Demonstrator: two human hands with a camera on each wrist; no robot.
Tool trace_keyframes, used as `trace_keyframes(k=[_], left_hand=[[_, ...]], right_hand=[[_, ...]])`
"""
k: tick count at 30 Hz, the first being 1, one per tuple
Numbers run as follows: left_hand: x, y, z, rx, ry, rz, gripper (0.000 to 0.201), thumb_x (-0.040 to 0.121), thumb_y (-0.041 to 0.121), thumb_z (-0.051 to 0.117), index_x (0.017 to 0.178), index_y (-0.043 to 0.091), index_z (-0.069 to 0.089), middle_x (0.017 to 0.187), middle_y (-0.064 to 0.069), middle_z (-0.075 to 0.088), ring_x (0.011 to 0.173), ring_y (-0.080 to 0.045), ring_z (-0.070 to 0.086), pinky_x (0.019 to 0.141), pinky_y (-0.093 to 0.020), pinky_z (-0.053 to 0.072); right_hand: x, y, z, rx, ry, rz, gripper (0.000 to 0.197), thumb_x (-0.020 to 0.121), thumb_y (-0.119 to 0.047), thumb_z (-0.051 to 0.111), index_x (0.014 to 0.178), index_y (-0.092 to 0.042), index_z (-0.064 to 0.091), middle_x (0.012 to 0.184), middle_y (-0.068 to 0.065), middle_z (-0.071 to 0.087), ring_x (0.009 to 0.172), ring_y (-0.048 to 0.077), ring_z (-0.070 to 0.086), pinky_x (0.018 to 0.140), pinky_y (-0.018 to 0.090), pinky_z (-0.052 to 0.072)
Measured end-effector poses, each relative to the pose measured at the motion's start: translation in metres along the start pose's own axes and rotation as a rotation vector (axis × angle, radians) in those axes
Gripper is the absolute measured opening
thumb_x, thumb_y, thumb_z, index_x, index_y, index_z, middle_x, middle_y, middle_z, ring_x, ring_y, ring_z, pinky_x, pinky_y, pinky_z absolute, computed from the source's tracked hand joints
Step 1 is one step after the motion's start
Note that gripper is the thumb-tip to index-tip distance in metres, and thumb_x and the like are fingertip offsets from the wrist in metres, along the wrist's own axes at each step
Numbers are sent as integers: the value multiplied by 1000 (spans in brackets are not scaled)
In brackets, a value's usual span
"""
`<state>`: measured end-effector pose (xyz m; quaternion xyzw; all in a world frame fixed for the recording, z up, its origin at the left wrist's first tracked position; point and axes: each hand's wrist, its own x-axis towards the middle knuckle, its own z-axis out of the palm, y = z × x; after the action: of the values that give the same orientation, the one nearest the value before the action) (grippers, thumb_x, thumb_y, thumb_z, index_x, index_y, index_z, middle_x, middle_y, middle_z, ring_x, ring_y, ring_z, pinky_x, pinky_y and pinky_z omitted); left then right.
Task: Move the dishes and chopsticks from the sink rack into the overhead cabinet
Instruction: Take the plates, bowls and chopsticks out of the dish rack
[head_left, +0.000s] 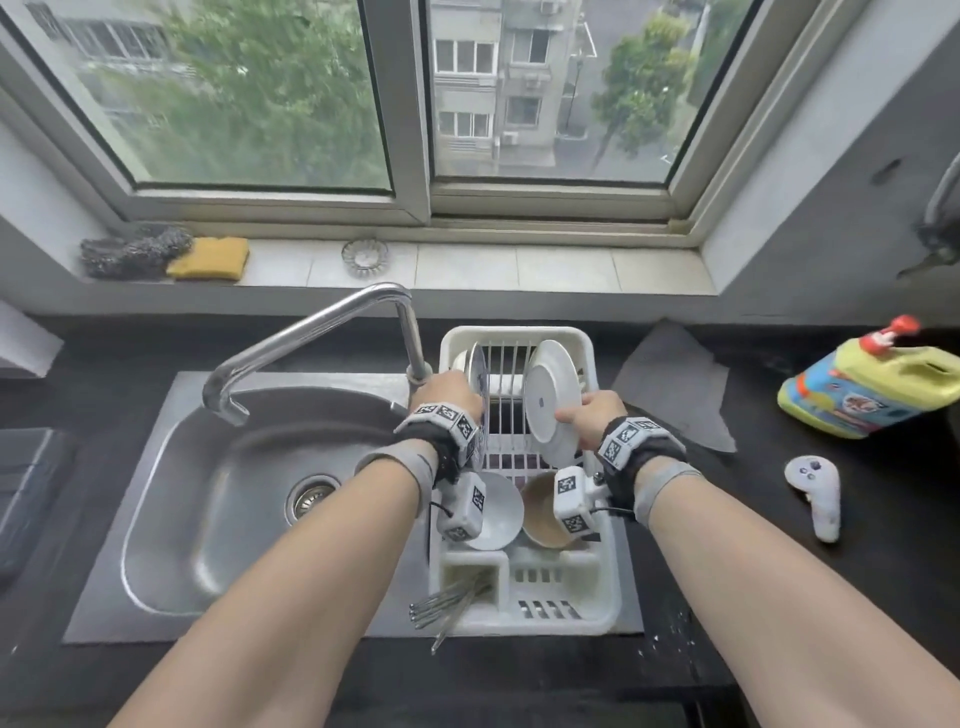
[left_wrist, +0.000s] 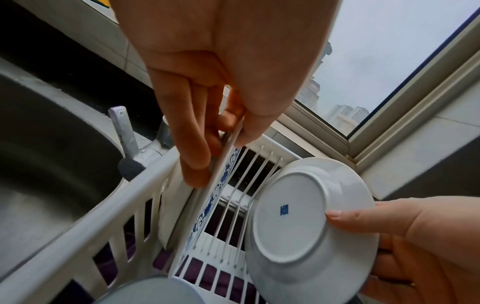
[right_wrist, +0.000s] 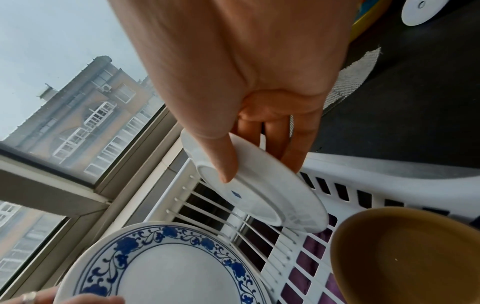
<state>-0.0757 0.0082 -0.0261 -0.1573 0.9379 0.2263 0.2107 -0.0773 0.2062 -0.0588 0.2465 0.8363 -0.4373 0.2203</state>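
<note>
A white plastic dish rack (head_left: 608, 597) sits on the right half of the sink. My left hand (head_left: 449, 395) pinches the rim of a blue-patterned plate (left_wrist: 221, 185) (right_wrist: 168, 265) standing on edge at the rack's left. My right hand (head_left: 592, 415) grips a plain white plate (head_left: 551, 400) (left_wrist: 306, 218) (right_wrist: 262, 191), thumb on its underside, tilted among the rack's prongs. A white bowl (head_left: 496, 512) and a tan bowl (head_left: 540, 512) (right_wrist: 405, 255) lie nearer me. Metal chopsticks (head_left: 449, 605) stick out of the rack's front left compartment.
A steel faucet (head_left: 311, 332) arches over the sink basin (head_left: 218, 499) just left of my left hand. On the dark counter to the right are a grey cloth (head_left: 670, 384), a detergent jug (head_left: 872, 389) and a white controller (head_left: 815, 488). Sponges (head_left: 208, 258) lie on the windowsill.
</note>
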Motion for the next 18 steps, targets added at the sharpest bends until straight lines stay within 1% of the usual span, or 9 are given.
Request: trace_keyframes(k=[2,4,7,8,12,14,15,17,18], left_hand=[[-6,5,-2,-48,-1,-15,35,101,30,42,110,5,66,111,-17,67,104,-37,64,82,-39,49],[-12,9,-3,-141,-3,-38,33,94,32,47,107,7,65,107,-14,68,102,-37,65,88,-39,54],[-16,13,0,-363,-2,-63,39,73,38,48,98,12,64,99,-12,72,87,-33,72,80,-46,61],[-17,16,3,-427,11,-62,38,71,38,48,94,13,64,96,-13,72,84,-33,73,77,-48,62],[-60,36,-5,-698,85,-116,17,88,24,54,87,9,60,92,-13,69,80,-32,73,73,-48,64],[-74,38,0,-841,133,-177,11,93,15,54,92,4,56,95,-15,64,81,-32,68,77,-47,63],[-82,38,2,-949,142,-213,11,93,9,55,100,1,55,101,-19,63,85,-35,68,78,-49,62],[-95,39,7,-1169,142,-287,28,93,-1,54,120,-5,51,113,-26,62,96,-41,68,79,-53,61],[-104,41,8,-1252,131,-309,31,92,-5,52,123,-7,50,116,-29,62,99,-42,67,82,-53,60]], right_hand=[[1,0,-5,-23,-9,-17,15,85,-17,75,77,-11,64,94,14,71,91,34,71,86,50,59],[1,0,-12,-34,2,-59,18,84,-18,76,73,-13,62,95,15,73,90,33,72,85,49,59],[-1,-2,-27,-33,-3,-119,20,82,-21,77,70,-14,62,95,16,75,87,34,73,83,50,60],[-4,-5,-33,-36,-8,-146,22,83,-22,76,67,-15,62,94,16,75,87,34,72,83,50,60],[-21,-23,-60,-39,13,-284,21,83,-26,74,66,-16,65,90,9,74,85,28,70,82,39,58],[-31,-31,-71,-74,-7,-365,16,85,-28,74,74,-17,70,87,5,74,82,24,70,78,34,56],[-36,-33,-75,-97,-22,-413,17,85,-30,73,77,-16,74,85,3,75,81,23,71,77,35,58],[-48,-36,-80,-155,-36,-514,20,86,-36,71,86,-18,79,81,-2,76,78,20,72,76,37,60],[-55,-36,-81,-193,-36,-574,19,85,-39,70,88,-23,80,78,-4,76,76,19,71,74,36,60]])
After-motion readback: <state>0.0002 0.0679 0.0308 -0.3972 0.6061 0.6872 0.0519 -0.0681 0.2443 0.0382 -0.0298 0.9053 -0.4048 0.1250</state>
